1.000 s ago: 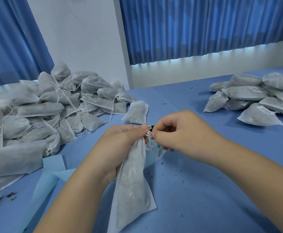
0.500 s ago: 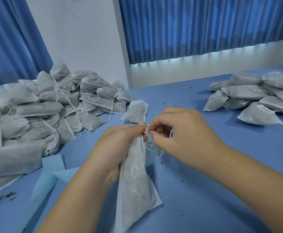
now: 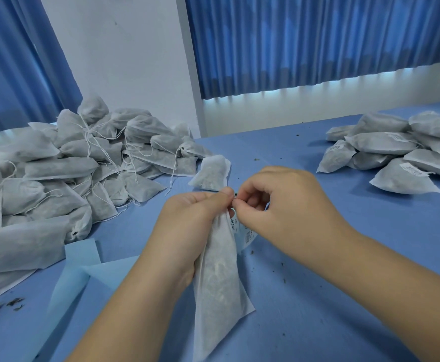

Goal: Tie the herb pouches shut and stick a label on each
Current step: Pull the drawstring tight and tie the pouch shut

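The left hand (image 3: 195,223) curls round the neck of the herb pouch (image 3: 218,283), which hangs slanted over the blue table (image 3: 318,296); the right hand (image 3: 286,212), fingers curled, meets it and pinches the pouch's top between thumb and forefinger

Open table (image 3: 344,296) between untied pouch heap (image 3: 69,168) left, labelled pile (image 3: 396,152) right, lone pouch (image 3: 211,173) ahead

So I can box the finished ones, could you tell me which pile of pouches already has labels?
The right pile: white labels show on several pouches. The left pile shows only loose strings.
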The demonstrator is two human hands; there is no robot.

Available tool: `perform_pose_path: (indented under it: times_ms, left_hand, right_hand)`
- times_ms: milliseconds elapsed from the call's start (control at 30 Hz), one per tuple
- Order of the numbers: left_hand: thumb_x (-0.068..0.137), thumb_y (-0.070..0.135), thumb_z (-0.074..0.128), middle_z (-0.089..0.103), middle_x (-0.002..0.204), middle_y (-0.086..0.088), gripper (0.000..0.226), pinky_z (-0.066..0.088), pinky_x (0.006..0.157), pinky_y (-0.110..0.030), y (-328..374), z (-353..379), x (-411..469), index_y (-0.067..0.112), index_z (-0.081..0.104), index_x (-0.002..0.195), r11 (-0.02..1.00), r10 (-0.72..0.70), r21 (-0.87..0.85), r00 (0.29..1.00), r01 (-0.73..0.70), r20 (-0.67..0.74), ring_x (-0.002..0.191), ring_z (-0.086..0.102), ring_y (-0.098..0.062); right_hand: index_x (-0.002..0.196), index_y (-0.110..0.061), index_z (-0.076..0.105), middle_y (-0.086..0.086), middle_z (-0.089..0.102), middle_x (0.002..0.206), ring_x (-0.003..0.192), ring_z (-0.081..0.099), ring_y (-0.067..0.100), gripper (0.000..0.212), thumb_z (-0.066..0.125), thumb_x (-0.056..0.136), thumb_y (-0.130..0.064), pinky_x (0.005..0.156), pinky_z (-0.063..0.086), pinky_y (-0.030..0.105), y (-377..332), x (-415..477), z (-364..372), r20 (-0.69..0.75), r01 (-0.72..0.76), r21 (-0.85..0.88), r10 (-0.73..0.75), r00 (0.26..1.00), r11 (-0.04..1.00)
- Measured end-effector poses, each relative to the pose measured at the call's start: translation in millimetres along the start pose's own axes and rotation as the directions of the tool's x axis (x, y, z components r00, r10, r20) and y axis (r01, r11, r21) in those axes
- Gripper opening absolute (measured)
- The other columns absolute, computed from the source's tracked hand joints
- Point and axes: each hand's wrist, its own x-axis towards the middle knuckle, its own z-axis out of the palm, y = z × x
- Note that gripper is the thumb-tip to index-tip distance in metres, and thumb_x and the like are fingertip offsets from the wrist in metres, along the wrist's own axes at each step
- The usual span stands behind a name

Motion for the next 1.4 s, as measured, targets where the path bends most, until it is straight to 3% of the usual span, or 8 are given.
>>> perform_pose_path:
  times_ms: [300,433,600,867,1067,1200,1300,1400]
  left_hand:
    - [0.084,0.033,0.072,0.065,0.059,0.003,0.023,0.041,0.046,-0.014,-2,-5,3,0.019,0.078,0.067,0.987,0.044,0.156,0.998,-0.049,0.033,0.049,0.053,-0.004]
    - [0.072,0.041,0.072,0.062,0.055,0.013,0.020,0.038,0.046,-0.008,4,-11,3,0.026,0.075,0.059,0.973,0.101,0.197,0.991,-0.116,0.087,0.047,0.051,0.003]
    - [0.063,0.049,0.069,0.068,0.065,0.012,0.020,0.038,0.052,-0.006,5,-22,8,0.031,0.078,0.066,0.951,0.175,0.247,0.983,-0.185,0.060,0.057,0.056,0.006]
    - [0.067,0.045,0.070,0.068,0.067,0.007,0.019,0.042,0.063,-0.011,1,-19,10,0.027,0.077,0.066,0.920,0.228,0.296,0.965,-0.257,0.129,0.067,0.058,-0.003]
    - [0.084,0.028,0.073,0.052,0.060,0.001,0.016,0.030,0.043,-0.010,1,-23,12,0.026,0.073,0.068,0.855,0.345,0.410,0.939,-0.316,0.005,0.049,0.039,-0.003]
    - [0.083,0.037,0.074,0.065,0.076,-0.011,0.011,0.038,0.058,-0.016,0,-23,10,0.028,0.073,0.076,0.861,0.313,0.392,0.945,-0.323,0.090,0.061,0.049,-0.013]
    - [0.075,0.045,0.068,0.074,0.093,0.009,0.017,0.048,0.083,-0.022,0,-22,8,0.038,0.075,0.088,0.884,0.293,0.331,0.943,-0.330,0.157,0.088,0.068,-0.013]
    - [0.071,0.048,0.074,0.073,0.092,0.018,0.021,0.046,0.069,-0.008,-2,-18,7,0.041,0.075,0.090,0.875,0.289,0.335,0.932,-0.350,0.219,0.075,0.065,0.001]
  right_hand:
    - [0.060,-0.018,0.066,-0.007,0.057,0.050,0.046,0.048,0.003,0.012,0.069,0.071,-0.021,0.046,0.039,0.013,1,2,1,0.135,-0.276,0.188,0.253,0.958,0.943]
    - [0.067,-0.007,0.065,-0.001,0.057,0.050,0.047,0.051,0.011,0.013,0.064,0.077,-0.015,0.048,0.044,0.022,6,9,-11,0.343,-0.490,0.468,0.360,0.868,0.735]
    - [0.054,-0.013,0.055,0.004,0.047,0.058,0.052,0.045,0.015,0.034,0.054,0.087,-0.003,0.044,0.034,0.022,11,14,-24,0.537,-0.571,0.764,0.195,0.821,0.300]
    - [0.063,-0.012,0.058,0.004,0.053,0.064,0.054,0.053,0.014,0.012,0.062,0.073,-0.009,0.044,0.036,0.021,17,15,-15,0.568,-0.583,0.806,0.144,0.810,0.104]
    - [0.058,-0.016,0.057,0.001,0.048,0.062,0.052,0.049,0.012,0.018,0.054,0.075,-0.014,0.046,0.038,0.020,24,13,-16,0.707,-0.692,0.694,-0.009,0.707,0.197]
    - [0.061,-0.013,0.057,0.004,0.050,0.063,0.056,0.053,0.016,0.011,0.057,0.072,-0.013,0.047,0.042,0.023,30,15,-18,0.666,-0.656,0.682,0.095,0.740,0.324]
    - [0.066,-0.011,0.060,0.005,0.050,0.064,0.057,0.055,0.016,0.008,0.059,0.073,-0.014,0.048,0.042,0.023,32,15,-17,0.633,-0.611,0.665,0.110,0.767,0.429]
    - [0.063,-0.017,0.066,0.004,0.052,0.064,0.058,0.055,0.015,0.011,0.061,0.074,-0.017,0.050,0.042,0.022,32,13,-16,0.643,-0.589,0.615,0.099,0.759,0.524]
